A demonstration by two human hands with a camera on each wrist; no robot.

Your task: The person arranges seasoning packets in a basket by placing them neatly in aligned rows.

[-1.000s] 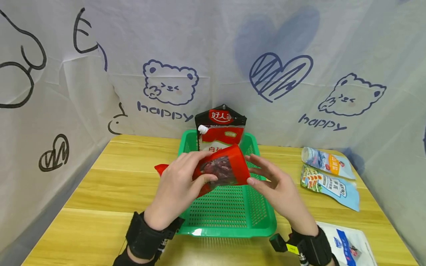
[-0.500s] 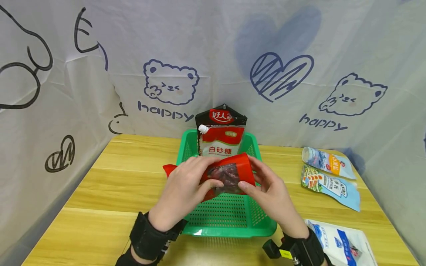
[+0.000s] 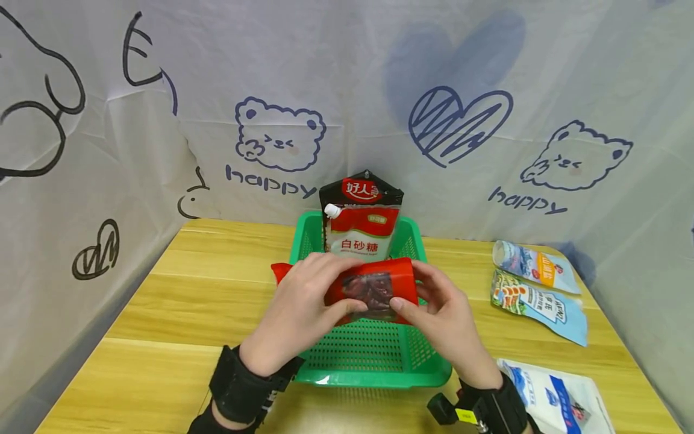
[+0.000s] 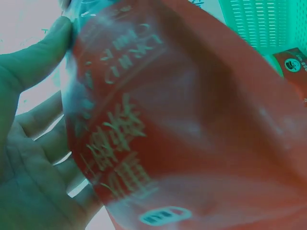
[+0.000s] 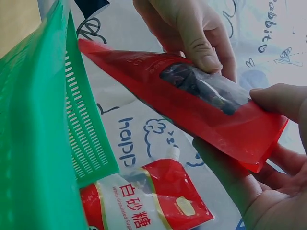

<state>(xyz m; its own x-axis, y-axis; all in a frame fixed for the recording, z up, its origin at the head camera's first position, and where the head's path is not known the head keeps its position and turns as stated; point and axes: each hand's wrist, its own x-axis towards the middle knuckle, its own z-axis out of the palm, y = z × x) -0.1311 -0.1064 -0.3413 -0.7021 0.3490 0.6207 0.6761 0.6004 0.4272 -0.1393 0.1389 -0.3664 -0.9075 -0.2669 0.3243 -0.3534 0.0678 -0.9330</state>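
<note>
Over the green basket [image 3: 374,378], both hands hold a red pouch [image 3: 402,277] whose clear window shows dark, dried-looking pieces. My left hand [image 3: 300,316] grips it with the thumb in front and the fingers over the top; a red corner sticks out beyond the hand. At its other end, my right hand [image 3: 447,316] pinches it, the thumb on the front. In the right wrist view the red pouch [image 5: 225,127] lies tilted between the two hands. A white sugar pouch [image 3: 360,236] with a spout cap stands in the basket before a black pouch [image 3: 347,188].
On the table's right side lie an orange-and-blue pouch [image 3: 537,265] and a light blue pouch [image 3: 542,307]. A white bag [image 3: 564,392] is at the front right, beside the right wrist. A white drawn-on cloth [image 3: 368,72] hangs behind the wooden table [image 3: 157,313].
The red pouch has come down and slightly right, turning more level. My right hand, loosely at its end a second ago, now pinches it. The sugar pouch's label has become more visible.
</note>
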